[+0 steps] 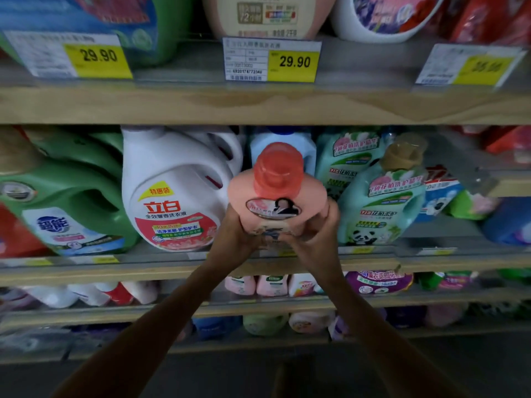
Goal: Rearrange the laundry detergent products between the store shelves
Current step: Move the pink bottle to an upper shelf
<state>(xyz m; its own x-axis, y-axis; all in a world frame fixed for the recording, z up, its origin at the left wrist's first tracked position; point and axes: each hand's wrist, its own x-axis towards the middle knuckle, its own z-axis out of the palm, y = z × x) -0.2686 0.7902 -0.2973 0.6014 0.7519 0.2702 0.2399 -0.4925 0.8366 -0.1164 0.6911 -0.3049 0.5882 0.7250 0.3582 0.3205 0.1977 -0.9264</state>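
A pink detergent bottle [277, 196] with a red cap is held upright in front of the middle shelf [172, 270]. My left hand [237, 231] grips its lower left side and my right hand [317, 234] grips its lower right side. Behind it stands a pale blue bottle [287, 147], partly hidden. A white jug [175, 193] sits to the left and a mint green panda bottle [379, 205] to the right. On the top shelf [258, 104], right above, stands another pink bottle [267, 15].
Green jugs [66, 191] fill the middle shelf's left end. Yellow price tags [293, 63] hang from the top shelf's front. Lower shelves [258, 307] carry small pink, white and purple bottles. Red and blue packs [505, 219] lie at the far right.
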